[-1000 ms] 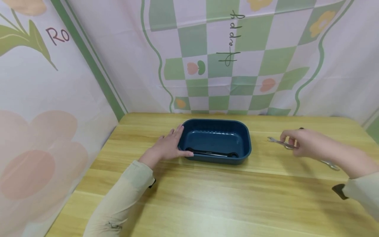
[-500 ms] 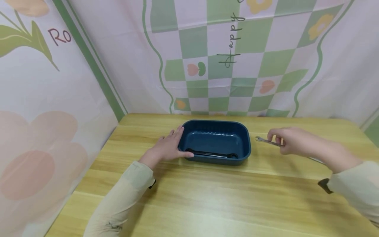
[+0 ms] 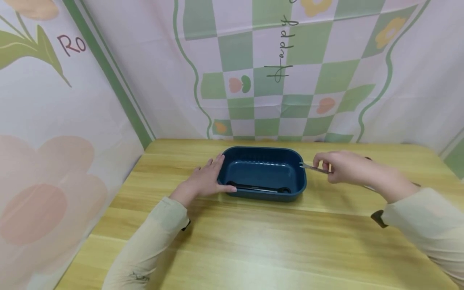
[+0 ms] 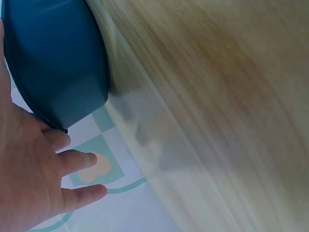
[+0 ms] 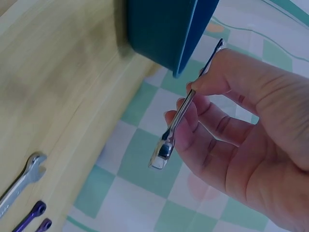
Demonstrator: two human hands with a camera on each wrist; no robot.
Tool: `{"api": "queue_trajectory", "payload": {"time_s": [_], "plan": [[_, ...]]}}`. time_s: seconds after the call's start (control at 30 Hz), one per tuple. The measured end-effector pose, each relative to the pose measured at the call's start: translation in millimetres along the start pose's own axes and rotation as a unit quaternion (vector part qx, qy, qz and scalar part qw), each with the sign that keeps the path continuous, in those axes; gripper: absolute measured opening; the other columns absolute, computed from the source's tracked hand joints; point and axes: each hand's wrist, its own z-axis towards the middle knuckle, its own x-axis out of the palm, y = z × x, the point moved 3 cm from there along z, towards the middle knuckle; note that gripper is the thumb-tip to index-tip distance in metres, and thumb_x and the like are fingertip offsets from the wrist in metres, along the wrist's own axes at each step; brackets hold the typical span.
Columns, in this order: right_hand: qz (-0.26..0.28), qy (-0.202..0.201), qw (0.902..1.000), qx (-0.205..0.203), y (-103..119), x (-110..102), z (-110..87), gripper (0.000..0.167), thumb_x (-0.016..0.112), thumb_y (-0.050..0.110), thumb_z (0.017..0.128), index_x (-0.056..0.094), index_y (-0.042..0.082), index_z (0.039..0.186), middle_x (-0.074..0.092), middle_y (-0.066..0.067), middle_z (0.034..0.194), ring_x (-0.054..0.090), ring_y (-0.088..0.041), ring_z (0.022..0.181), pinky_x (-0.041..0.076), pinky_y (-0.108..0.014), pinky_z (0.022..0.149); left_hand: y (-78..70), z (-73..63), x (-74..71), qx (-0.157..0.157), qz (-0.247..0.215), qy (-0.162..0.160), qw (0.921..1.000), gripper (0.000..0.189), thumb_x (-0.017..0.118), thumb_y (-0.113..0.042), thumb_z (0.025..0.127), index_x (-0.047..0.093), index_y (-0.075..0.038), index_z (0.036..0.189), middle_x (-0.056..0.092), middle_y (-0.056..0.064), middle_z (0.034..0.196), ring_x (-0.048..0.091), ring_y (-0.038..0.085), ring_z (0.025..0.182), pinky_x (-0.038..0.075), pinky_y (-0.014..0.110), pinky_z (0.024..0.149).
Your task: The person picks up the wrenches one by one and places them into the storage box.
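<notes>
A dark blue tray point(image 3: 268, 197) stands on the table with a black ratchet wrench point(image 3: 258, 188) lying along its near side. My left hand point(image 3: 203, 180) rests at the tray's left end, thumb over the near rim and fingers stretched along the side. Between thumb and fingertips, my right hand point(image 3: 346, 167) pinches a small silver wrench point(image 5: 179, 112). One forked end of that wrench reaches the tray's right rim in the head view; whether it touches cannot be told. The right wrist view shows the wrench slanted, its other end hanging free beside the fingers.
On the wooden table point(image 3: 261, 241) to the right, partly hidden under the right forearm, lie more tools. The right wrist view shows a silver open-end wrench point(image 5: 21, 182) and two dark purplish ring ends point(image 5: 37, 209). A patterned cloth point(image 3: 268, 80) hangs behind the table.
My right hand has carried the silver wrench leftward, from the right part of the table to the tray's right rim. The left hand and the tray have stayed put.
</notes>
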Motion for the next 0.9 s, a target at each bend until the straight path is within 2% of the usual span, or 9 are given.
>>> {"api": "queue_trajectory", "payload": {"time_s": [0.37, 0.67, 0.9], "plan": [[0.007, -0.002, 0.9997, -0.023, 18.9, 0.8, 20.6, 0.037, 0.065, -0.013, 0.078, 0.067, 0.007, 0.11, 0.059, 0.003, 0.086, 0.053, -0.012, 0.071, 0.048, -0.034, 0.063, 0.3, -1.0, -0.3, 0.0, -0.004, 0.001, 1.0, 0.125, 0.06, -0.081, 0.083, -0.006, -0.014, 0.165, -0.004, 0.005, 0.172, 0.009, 0.036, 0.155, 0.016, 0.067, 0.117], [-0.014, -0.023, 0.9976, -0.064, 33.0, 4.0, 38.1, 0.032, 0.068, -0.012, 0.079, 0.068, 0.008, 0.104, 0.054, 0.004, 0.08, 0.049, -0.012, 0.068, 0.044, -0.034, 0.061, 1.2, 0.0, -1.7, 0.004, -0.007, 0.0, 1.0, 0.124, 0.062, -0.079, 0.084, -0.006, -0.014, 0.165, -0.004, 0.005, 0.172, 0.009, 0.036, 0.155, 0.017, 0.067, 0.117], [0.0, 0.006, 0.9986, -0.052, 41.9, 10.1, 49.6, 0.037, 0.06, -0.014, 0.079, 0.068, 0.005, 0.11, 0.048, 0.001, 0.075, 0.041, -0.013, 0.064, 0.039, -0.034, 0.063, 1.8, -0.3, -1.0, 0.004, -0.008, 0.0, 1.0, 0.124, 0.061, -0.08, 0.084, -0.006, -0.014, 0.165, -0.004, 0.005, 0.172, 0.009, 0.036, 0.155, 0.017, 0.067, 0.117]]}}
